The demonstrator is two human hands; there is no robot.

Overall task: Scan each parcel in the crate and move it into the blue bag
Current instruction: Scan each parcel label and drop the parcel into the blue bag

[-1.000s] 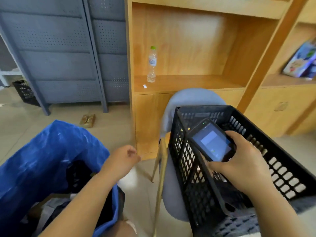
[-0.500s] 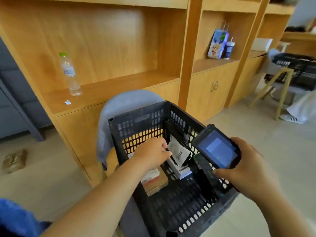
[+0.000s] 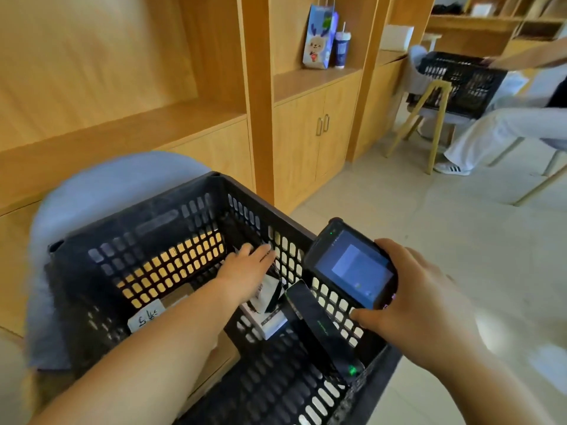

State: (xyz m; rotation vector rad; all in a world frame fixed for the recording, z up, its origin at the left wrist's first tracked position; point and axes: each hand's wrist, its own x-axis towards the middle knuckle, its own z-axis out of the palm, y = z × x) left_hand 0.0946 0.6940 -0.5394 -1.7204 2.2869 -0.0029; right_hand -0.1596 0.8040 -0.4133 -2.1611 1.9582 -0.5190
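A black slotted crate (image 3: 138, 222) sits on a grey chair (image 3: 107, 185). Inside lie a black bagged parcel with a white label (image 3: 267, 291), a small white box (image 3: 271, 323), a brown carton with a handwritten label (image 3: 147, 317) and a long dark box (image 3: 319, 326). My left hand (image 3: 245, 266) reaches into the crate, its fingers stretched over the black bagged parcel by the far right wall. Above the crate's right rim, my right hand (image 3: 414, 305) grips a handheld scanner (image 3: 352, 268) with its screen lit. The blue bag is out of view.
Wooden shelves and cabinets (image 3: 306, 133) stand close behind the crate, with a gift bag (image 3: 319, 41) and a cup (image 3: 341, 50) on one shelf. At the right another person sits by a second black crate (image 3: 460, 78) on a chair. Tiled floor (image 3: 429, 225) stretches between.
The view swung right, away from the blue bag. My left hand left the bag, entered the crate and reached further toward its far right wall. The scanner stays in my right hand.
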